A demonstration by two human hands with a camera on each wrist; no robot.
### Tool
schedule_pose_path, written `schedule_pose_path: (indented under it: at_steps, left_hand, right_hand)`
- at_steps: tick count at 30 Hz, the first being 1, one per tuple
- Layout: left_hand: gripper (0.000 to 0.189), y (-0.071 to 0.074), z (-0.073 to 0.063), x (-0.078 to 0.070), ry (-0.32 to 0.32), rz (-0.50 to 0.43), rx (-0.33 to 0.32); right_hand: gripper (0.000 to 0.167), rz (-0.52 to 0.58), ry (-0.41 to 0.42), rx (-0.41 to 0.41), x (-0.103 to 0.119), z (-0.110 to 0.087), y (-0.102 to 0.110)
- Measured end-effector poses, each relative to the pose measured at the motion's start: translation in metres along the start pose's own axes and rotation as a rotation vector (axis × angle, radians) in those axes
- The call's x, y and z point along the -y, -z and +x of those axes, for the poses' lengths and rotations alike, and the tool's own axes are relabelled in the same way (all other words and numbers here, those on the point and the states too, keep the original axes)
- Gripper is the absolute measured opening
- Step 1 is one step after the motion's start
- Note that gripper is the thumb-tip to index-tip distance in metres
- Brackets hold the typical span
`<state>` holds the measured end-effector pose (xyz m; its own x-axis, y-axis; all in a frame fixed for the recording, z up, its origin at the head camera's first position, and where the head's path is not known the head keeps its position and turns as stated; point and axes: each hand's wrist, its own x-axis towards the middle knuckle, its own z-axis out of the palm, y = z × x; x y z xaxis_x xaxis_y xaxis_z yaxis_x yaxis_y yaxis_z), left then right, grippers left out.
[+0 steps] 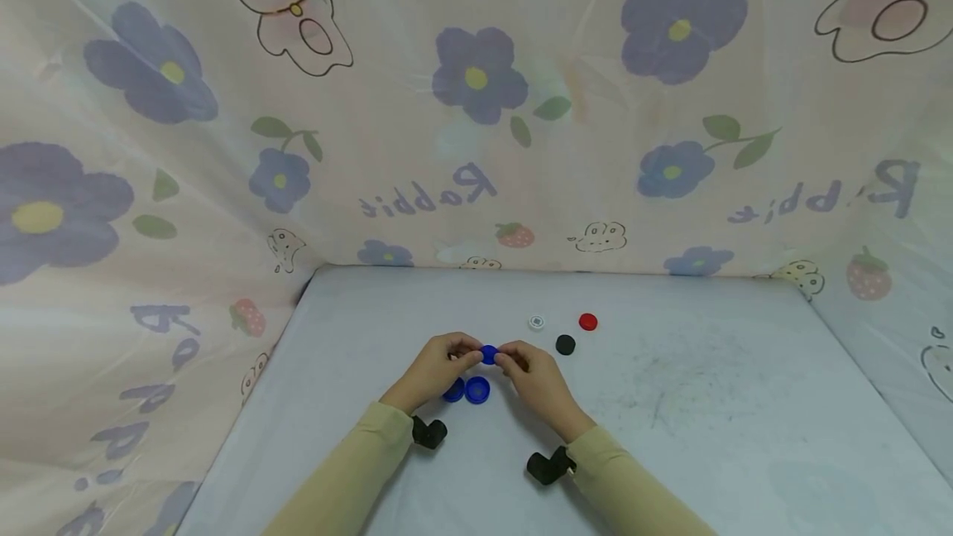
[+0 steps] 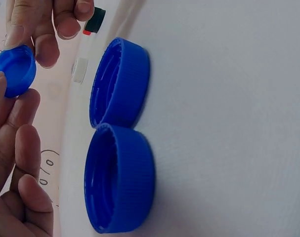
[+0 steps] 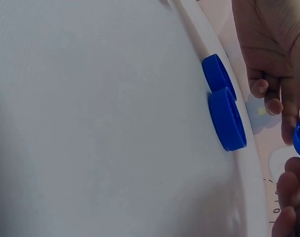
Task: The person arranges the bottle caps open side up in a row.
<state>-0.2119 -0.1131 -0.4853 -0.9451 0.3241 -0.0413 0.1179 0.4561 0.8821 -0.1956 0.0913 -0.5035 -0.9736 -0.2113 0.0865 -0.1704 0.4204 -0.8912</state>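
Note:
Between my two hands a small blue bottle cap (image 1: 488, 355) is held up off the table. My left hand (image 1: 439, 369) pinches its left edge with thumb and fingers, and my right hand (image 1: 539, 380) pinches the right edge. The left wrist view shows this cap's hollow side (image 2: 20, 69), with fingertips of both hands on its rim. Two larger blue caps lie hollow side up just below the hands, side by side and touching: one cap (image 1: 478, 390) in full view, the other cap (image 1: 453, 391) partly covered by my left hand.
Beyond the hands a white cap (image 1: 536, 323), a red cap (image 1: 588, 322) and a black cap (image 1: 566, 345) lie apart on the white table (image 1: 715, 453). A patterned curtain (image 1: 551, 180) rises behind the table's far edge and along the sides.

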Motion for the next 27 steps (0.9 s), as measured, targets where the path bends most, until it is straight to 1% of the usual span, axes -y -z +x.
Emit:
schedule_pose_path:
  at_steps: [6, 10, 14, 20, 27]
  left_hand:
    - [0.019, -0.001, -0.001, -0.001, 0.0, -0.026, 0.001]
    - [0.023, -0.003, 0.0, 0.001, -0.008, -0.038, 0.008]
    - [0.023, -0.005, 0.0, 0.002, -0.003, -0.038, 0.021]
    - [0.021, -0.008, 0.001, 0.002, -0.003, 0.003, 0.043]
    - [0.028, -0.012, -0.002, -0.004, -0.01, 0.054, 0.079]
  right_hand:
    - [0.017, 0.012, 0.01, -0.011, -0.002, -0.002, -0.003]
    - [0.021, -0.025, 0.024, -0.014, -0.001, -0.003, -0.002]
    - [0.027, -0.069, 0.032, -0.003, -0.001, -0.005, -0.001]
    - [0.028, -0.095, 0.034, 0.015, -0.001, -0.007, 0.002]
    - [0.025, -0.121, 0.027, 0.039, -0.006, -0.008, 0.003]
